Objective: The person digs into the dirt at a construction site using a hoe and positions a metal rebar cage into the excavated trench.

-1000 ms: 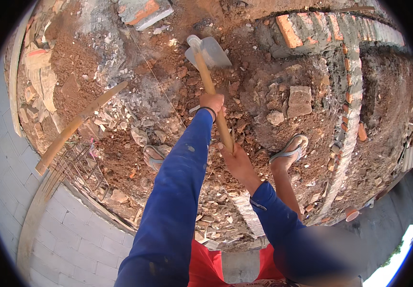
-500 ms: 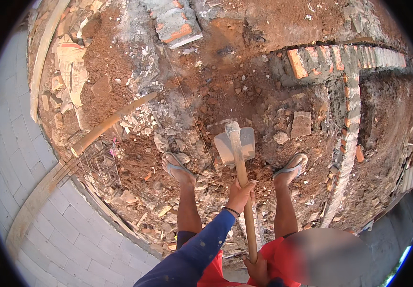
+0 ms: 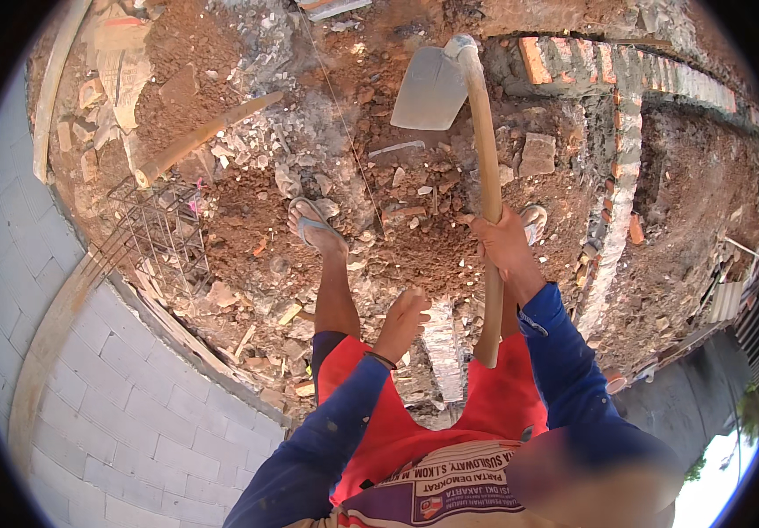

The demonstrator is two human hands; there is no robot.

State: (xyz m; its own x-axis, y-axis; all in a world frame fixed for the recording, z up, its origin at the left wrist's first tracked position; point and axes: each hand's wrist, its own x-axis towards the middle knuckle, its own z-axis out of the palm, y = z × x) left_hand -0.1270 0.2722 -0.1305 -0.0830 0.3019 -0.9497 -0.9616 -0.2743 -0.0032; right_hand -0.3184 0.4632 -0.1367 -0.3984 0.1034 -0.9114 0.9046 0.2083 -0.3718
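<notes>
A hoe with a broad grey metal blade (image 3: 430, 91) and a long wooden handle (image 3: 487, 167) is in front of me. My right hand (image 3: 504, 246) is closed round the lower half of the handle, with the handle's butt end sticking out below toward my red shorts. The blade end points away from me, above the reddish, broken soil (image 3: 414, 180). Off the handle, my left hand (image 3: 404, 321) is in front of my left thigh, its fingers loosely bent and nothing visible in it.
A thin string (image 3: 341, 119) runs across the soil between my feet. Low brick walls (image 3: 627, 141) stand at the right. On the left are a wooden pole (image 3: 208, 136), a rebar cage (image 3: 164, 229) and grey paving (image 3: 124, 387). Rubble and a loose brick block (image 3: 537, 155) lie about.
My left hand has come off the handle. My right hand has moved from the butt end further up it, and the hoe has swung up and to the right, its blade turned.
</notes>
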